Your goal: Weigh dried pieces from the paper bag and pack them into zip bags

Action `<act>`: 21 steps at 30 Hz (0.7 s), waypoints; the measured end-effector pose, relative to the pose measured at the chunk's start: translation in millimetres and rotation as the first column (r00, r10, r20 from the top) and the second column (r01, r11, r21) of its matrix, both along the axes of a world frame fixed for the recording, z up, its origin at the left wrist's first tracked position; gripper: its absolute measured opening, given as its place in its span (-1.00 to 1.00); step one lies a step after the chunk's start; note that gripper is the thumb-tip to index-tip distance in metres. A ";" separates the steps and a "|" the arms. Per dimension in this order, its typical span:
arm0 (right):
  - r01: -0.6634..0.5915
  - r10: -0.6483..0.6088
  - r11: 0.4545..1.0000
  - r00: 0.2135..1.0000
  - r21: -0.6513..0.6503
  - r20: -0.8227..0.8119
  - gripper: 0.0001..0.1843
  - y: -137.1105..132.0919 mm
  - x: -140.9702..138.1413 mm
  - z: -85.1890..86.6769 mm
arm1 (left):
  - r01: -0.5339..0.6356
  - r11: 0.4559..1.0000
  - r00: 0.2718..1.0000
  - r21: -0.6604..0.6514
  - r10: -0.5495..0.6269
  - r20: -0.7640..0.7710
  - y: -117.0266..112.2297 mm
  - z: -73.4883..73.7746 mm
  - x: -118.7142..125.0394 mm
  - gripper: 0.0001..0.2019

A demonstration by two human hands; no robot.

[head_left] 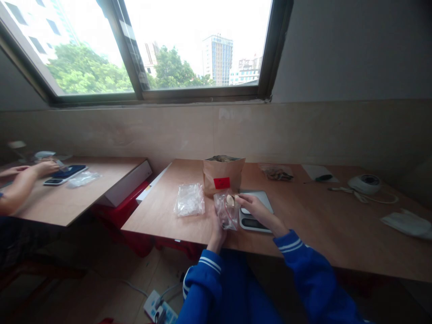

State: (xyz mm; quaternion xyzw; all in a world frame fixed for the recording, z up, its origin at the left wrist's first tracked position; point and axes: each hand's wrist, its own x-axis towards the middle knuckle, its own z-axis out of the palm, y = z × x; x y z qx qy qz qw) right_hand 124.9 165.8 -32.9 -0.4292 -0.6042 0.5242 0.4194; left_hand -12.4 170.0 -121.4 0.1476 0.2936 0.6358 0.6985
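My left hand (217, 228) is closed on a small clear plastic bag (225, 216), held upright in front of the scale. At the bag's mouth, my right hand (251, 204) pinches a pale, flat slice (231, 200); I cannot make out its exact kind. Below my right hand lies a white kitchen scale (255, 223) with a dark display, partly covered by the hand. Just behind the bag stands an open brown paper pouch (223, 173) with a red label. Left of it is a stack of clear plastic bags (190, 200).
At the table's back right lie a filled clear bag (276, 172), a green-handled screwdriver (322, 178) on paper, a white dome camera (364, 183) with cable, and a white packet (407, 223). A co-worker's hands (43, 168) are at the left table. A power strip (158, 308) lies on the floor.
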 end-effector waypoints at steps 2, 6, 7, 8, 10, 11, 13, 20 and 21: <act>-0.057 0.047 0.994 0.993 -0.092 -0.110 -0.54 0.1 5.1 5.1 | -0.015 1.000 1.000 0.005 0.016 -0.024 -0.6 0.9 -1.1 -0.57; -0.047 -0.001 0.988 0.950 -0.145 -0.314 -0.61 9.6 13.4 34.4 | 0.004 1.000 0.999 -0.009 -0.004 -0.044 -3.8 5.8 -2.3 -0.59; -0.011 -0.024 0.994 0.942 -0.104 -0.334 -0.60 15.0 12.8 45.6 | 0.012 1.000 0.999 -0.015 -0.012 -0.041 -4.7 7.1 -2.4 -0.59; 0.036 -0.048 0.999 0.941 -0.041 -0.336 -0.58 21.8 10.5 57.5 | 0.021 1.000 0.999 -0.019 -0.021 -0.038 -5.7 8.1 -2.6 -0.58; 0.161 -0.116 0.977 0.951 0.137 -0.287 -0.53 38.7 1.4 80.8 | 0.040 0.999 0.999 -0.025 -0.041 -0.036 -7.0 9.3 -3.0 -0.56; 0.244 -0.183 0.939 0.951 0.241 -0.249 -0.50 48.1 -4.7 91.0 | 0.045 0.999 0.998 -0.027 -0.046 -0.037 -7.3 9.5 -3.3 -0.56; 0.366 -0.339 0.812 0.930 0.454 -0.143 -0.45 66.4 -16.7 105.7 | 0.042 0.999 0.998 -0.019 -0.043 -0.035 -7.2 9.0 -3.9 -0.57; -0.086 -0.400 0.630 0.816 0.772 0.418 -0.72 94.3 -25.1 93.2 | 0.072 0.997 0.997 -0.020 -0.073 -0.038 -0.8 0.8 -5.9 -0.50; -0.106 -0.431 0.615 0.784 0.781 0.446 -0.69 93.4 -23.6 88.1 | 0.073 0.997 0.996 -0.013 -0.074 -0.041 -0.2 -0.7 -6.1 -0.49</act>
